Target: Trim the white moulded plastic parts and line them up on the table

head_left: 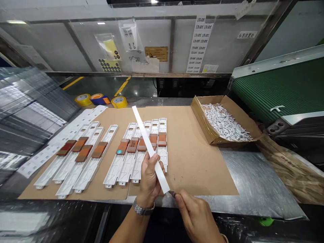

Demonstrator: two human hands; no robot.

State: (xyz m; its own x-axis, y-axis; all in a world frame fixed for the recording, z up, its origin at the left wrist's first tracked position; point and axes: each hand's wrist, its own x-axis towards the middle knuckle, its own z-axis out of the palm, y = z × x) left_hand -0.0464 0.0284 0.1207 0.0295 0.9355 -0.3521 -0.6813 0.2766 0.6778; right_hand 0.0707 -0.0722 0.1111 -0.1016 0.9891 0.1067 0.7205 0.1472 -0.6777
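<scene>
A long white plastic strip (pixel 145 136) slants across the middle of the view, its smooth side up. My left hand (pixel 150 173) is closed round its lower part, thumb on top. In my right hand (pixel 196 212) is a small dark-handled tool (pixel 172 193), whose tip meets the near end of the strip. The fingers of that hand are wrapped round the handle. Beyond and left of my hands, several white trays with brown blocks (pixel 99 149) lie in two groups on brown cardboard (pixel 197 162).
An open carton (pixel 211 135) of small white parts stands at the right, beside a green conveyor (pixel 283 87). Tape rolls (pixel 119 102) sit at the back left, near label sheets (pixel 60 135). Crumpled brown paper (pixel 291 168) lies at the right edge.
</scene>
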